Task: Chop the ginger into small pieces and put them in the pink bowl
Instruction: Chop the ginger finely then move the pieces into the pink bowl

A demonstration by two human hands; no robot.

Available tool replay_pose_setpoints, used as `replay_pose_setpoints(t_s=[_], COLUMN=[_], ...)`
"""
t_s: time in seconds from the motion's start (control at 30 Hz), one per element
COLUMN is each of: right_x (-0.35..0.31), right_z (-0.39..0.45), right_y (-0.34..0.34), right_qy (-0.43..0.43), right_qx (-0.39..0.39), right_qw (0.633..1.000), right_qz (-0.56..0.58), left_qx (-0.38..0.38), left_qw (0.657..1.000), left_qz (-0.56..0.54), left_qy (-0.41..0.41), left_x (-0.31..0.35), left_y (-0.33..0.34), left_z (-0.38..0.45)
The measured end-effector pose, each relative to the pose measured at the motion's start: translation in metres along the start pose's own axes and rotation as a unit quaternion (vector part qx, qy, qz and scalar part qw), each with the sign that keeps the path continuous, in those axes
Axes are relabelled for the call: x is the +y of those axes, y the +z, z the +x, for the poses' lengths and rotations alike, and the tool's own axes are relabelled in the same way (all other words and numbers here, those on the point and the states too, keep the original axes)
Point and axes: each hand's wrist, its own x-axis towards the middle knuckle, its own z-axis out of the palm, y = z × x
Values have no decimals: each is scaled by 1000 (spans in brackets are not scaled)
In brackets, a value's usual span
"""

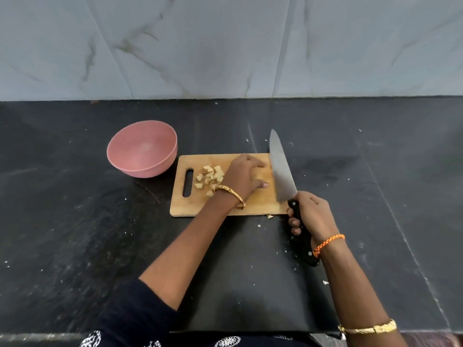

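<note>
A wooden cutting board (pixel 255 207) lies on the black counter. Several chopped ginger pieces (pixel 210 177) are heaped on its left half, near the handle slot. My left hand (pixel 244 177) rests on the board just right of the heap. Its fingers and thumb curl down round a ginger piece that is mostly hidden beneath them. My right hand (pixel 313 216) grips the black handle of a large knife (pixel 281 171). The blade stands over the board's right edge, close beside my left fingertips. The pink bowl (pixel 142 149) sits left of the board with nothing in it.
A small ginger scrap (pixel 269 216) lies on the counter just off the board's front edge, with white flecks scattered around. A marble-look wall (pixel 225 46) rises behind the counter. The counter's front edge (pixel 250 331) runs along the bottom.
</note>
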Motion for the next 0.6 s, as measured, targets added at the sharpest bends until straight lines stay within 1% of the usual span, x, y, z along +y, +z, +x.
replay_pose_setpoints(t_s=[0.07,0.17,0.23,0.3,0.43,0.5,0.6], right_x=[0,1,4,6,17,23,26], right_z=[-2,-4,-5,-6,-3,1,5], right_y=[-2,-3,-3,-1,-2,-3,-5], right_qy=[-5,-21,-40,-60,-116,-142,-156], right_qx=[-8,-25,-32,-37,-29,-16,8], right_qw=[1000,999,997,994,981,972,964], right_qz=[-5,-25,-54,-85,-155,-185,-217], left_qx=[19,-5,-18,-15,35,54,68], left_qw=[1000,999,998,998,996,996,996], left_qz=[14,19,44,61,74,57,44], left_qy=[-11,-48,-40,-28,-33,-40,-44], left_x=[-6,-14,-16,-14,-9,-9,-7], left_y=[-4,-8,-7,-4,6,10,13], left_z=[-6,-16,-18,-17,-13,-13,-14])
